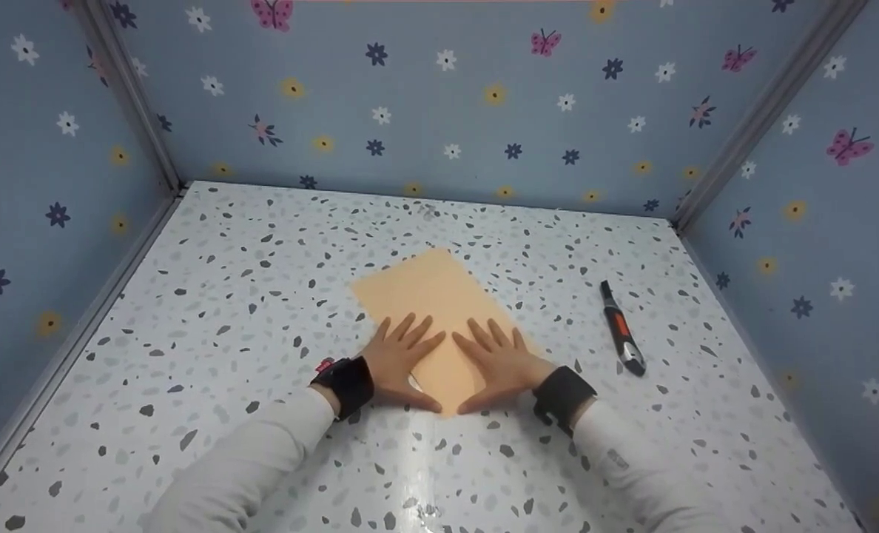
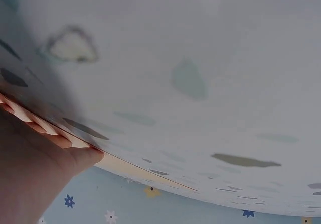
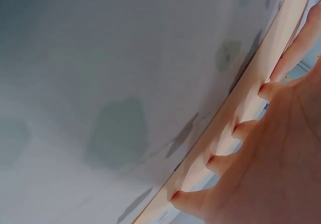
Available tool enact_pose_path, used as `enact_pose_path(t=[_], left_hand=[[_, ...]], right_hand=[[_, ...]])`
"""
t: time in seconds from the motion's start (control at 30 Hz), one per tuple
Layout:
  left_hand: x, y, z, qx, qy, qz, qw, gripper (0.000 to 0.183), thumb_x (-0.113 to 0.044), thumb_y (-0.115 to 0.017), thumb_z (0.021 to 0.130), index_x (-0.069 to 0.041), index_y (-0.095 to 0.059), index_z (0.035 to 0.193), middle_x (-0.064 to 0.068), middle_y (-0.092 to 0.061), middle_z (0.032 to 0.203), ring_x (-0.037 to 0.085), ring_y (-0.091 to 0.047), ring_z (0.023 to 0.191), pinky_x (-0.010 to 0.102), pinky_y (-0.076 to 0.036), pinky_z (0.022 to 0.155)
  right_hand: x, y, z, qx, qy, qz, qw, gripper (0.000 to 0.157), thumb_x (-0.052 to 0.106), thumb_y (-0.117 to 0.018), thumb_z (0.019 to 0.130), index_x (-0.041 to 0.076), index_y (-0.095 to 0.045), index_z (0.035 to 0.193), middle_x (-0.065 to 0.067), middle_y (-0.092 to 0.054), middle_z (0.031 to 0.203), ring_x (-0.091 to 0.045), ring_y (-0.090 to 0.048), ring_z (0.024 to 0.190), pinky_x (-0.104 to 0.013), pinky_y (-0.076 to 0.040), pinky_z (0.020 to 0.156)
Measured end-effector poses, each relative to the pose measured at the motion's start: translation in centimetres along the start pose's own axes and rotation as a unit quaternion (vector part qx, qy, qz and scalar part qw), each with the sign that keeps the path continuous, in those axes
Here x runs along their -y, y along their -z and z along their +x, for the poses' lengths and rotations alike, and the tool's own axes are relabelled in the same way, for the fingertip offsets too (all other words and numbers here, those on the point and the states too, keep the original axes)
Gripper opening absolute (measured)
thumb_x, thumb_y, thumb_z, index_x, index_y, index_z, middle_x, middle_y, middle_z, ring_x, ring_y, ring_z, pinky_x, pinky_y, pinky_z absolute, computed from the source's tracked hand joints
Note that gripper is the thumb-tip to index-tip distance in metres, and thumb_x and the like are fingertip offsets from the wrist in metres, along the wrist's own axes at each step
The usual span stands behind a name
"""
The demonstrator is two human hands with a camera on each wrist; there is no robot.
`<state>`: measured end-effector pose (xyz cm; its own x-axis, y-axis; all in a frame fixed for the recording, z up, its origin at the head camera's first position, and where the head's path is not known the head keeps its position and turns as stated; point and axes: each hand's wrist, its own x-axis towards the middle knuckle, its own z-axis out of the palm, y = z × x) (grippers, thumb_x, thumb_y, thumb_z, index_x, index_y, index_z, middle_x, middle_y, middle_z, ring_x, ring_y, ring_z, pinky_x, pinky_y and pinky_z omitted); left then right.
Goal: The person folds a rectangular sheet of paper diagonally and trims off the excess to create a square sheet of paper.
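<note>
A pale orange sheet of paper (image 1: pixel 428 285) lies turned at an angle on the speckled tabletop. My left hand (image 1: pixel 402 363) rests on its left side with fingers spread, the thumb reaching toward the near corner. Mirroring it, my right hand (image 1: pixel 502 363) lies spread over the right side, thumb close to the same corner. In the left wrist view, the left hand (image 2: pixel 40 158) has its fingertips down on the thin paper. The right wrist view has the right hand (image 3: pixel 266 163) touching the paper (image 3: pixel 241 103) with its fingertips, palm raised.
A black utility knife (image 1: pixel 621 329) with an orange and silver handle lies to the right of the paper. Flower-and-butterfly panels (image 1: pixel 410 96) wall the speckled tabletop (image 1: pixel 225 296) at the back and both sides. Each wrist wears a black band (image 1: pixel 564 396).
</note>
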<state>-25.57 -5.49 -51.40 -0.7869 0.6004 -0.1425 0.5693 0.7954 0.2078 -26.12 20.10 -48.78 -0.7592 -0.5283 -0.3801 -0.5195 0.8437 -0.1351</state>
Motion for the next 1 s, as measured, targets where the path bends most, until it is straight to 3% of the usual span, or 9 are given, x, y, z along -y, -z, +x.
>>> enact_pose_path(t=[0.23, 0.6, 0.83, 1.0], left_hand=[[0.1, 0.0, 0.0, -0.018, -0.006, -0.026, 0.9995, 0.119, -0.086, -0.063, 0.073, -0.027, -0.018, 0.166, 0.009, -0.006, 0.176, 0.038, -0.006, 0.163, 0.067, -0.006, 0.129], [0.2, -0.1, -0.1, -0.025, -0.012, -0.023, 0.9993, 0.113, -0.086, -0.059, 0.078, -0.028, -0.018, 0.165, 0.01, -0.008, 0.175, 0.039, -0.008, 0.162, 0.068, -0.007, 0.128], [-0.2, 0.7, -0.3, -0.017, -0.006, -0.028, 0.9994, 0.106, -0.082, -0.058, 0.082, -0.025, -0.022, 0.165, 0.01, -0.01, 0.175, 0.04, -0.009, 0.162, 0.068, -0.008, 0.128], [-0.2, 0.8, -0.3, -0.004, -0.002, -0.015, 0.9999, 0.113, -0.086, -0.058, 0.078, -0.028, -0.018, 0.166, 0.008, -0.008, 0.175, 0.038, -0.008, 0.163, 0.067, -0.007, 0.129]], right_hand=[[-0.2, 0.1, -0.1, -0.001, 0.007, 0.019, 1.0, 0.126, 0.083, -0.068, 0.073, 0.03, -0.002, 0.166, -0.008, 0.013, 0.174, -0.043, 0.008, 0.161, -0.074, 0.002, 0.124], [-0.3, 0.2, -0.1, 0.008, 0.004, 0.029, 1.0, 0.125, 0.086, -0.066, 0.073, 0.034, -0.001, 0.166, -0.005, 0.016, 0.174, -0.04, 0.012, 0.161, -0.071, 0.006, 0.125], [-0.2, 0.3, -0.4, 0.003, 0.007, 0.032, 0.999, 0.123, 0.086, -0.065, 0.074, 0.036, 0.0, 0.165, -0.003, 0.017, 0.174, -0.038, 0.013, 0.161, -0.07, 0.006, 0.125], [-0.4, 0.2, -0.3, 0.002, 0.012, 0.035, 0.999, 0.119, 0.087, -0.061, 0.077, 0.036, 0.0, 0.165, -0.004, 0.015, 0.174, -0.039, 0.012, 0.161, -0.071, 0.005, 0.125]])
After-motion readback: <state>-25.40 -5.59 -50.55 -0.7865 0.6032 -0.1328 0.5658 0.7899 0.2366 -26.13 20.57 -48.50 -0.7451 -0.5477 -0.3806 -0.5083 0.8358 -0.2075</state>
